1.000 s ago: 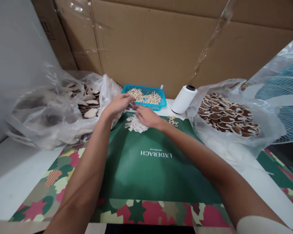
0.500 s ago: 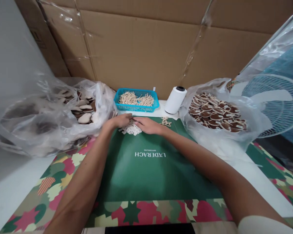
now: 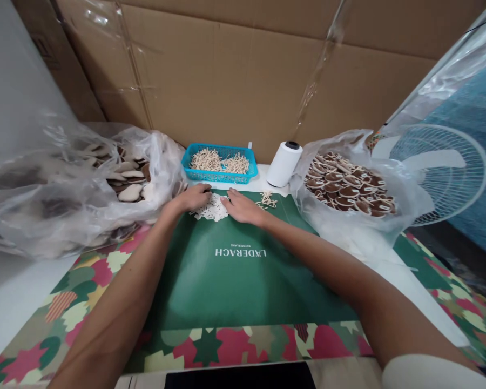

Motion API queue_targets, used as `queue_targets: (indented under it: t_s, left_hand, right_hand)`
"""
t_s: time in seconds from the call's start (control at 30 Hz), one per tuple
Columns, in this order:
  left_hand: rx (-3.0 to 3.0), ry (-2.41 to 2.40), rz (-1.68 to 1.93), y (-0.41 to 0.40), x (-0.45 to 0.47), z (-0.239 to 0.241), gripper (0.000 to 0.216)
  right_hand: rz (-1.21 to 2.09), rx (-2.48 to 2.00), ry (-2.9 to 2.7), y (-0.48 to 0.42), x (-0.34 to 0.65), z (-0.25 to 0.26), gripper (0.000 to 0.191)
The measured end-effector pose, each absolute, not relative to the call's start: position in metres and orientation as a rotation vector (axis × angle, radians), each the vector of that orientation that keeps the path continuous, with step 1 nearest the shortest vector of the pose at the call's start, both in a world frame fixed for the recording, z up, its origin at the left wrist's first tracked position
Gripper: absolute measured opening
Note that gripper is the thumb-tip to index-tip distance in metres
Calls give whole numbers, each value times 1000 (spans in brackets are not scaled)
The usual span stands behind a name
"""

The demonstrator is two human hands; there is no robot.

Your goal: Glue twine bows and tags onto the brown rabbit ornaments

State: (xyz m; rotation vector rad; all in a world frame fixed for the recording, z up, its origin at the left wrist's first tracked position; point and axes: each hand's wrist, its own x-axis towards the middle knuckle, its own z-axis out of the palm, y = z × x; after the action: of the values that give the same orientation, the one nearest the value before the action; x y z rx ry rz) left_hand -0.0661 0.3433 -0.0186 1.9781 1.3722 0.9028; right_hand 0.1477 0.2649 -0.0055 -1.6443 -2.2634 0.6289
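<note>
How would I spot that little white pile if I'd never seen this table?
Find the green sheet with upside-down lettering and follow it to its far end, before the blue basket. There, the white pile lies between the left hand and the right hand. Its pieces are white, unlike the beige strips in the basket and the small beige heap beyond the right hand.
</note>
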Motion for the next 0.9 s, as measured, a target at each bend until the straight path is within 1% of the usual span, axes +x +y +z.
queue_targets:
  t_s: [0.13,0.4,0.5,0.6,0.77,0.9]
  left_hand:
    - [2092,1387,795,339,-63,-20,32]
    - [2213,1451,885,329,-73,-19,31]
    - [2246,1458,879,329,-72,-22,30]
    - [2271,1487,869,333,-70,-26,31]
    - [2289,1515,864,343,-70,-28,32]
    - [2281,1508,884,345,-71,-26,32]
  right_hand:
    - [599,-1633,-2275,275,152,-5,77]
    - [541,-1590,-2328,292,160,-5,72]
    - [469,-1554,-2351,288,161,-2,64]
    - [373,-1517,-2345,287,165,13,52]
    - [165,-1606,-2175,313,179,54,50]
    - [147,-1751,-2143,357,182,68,37]
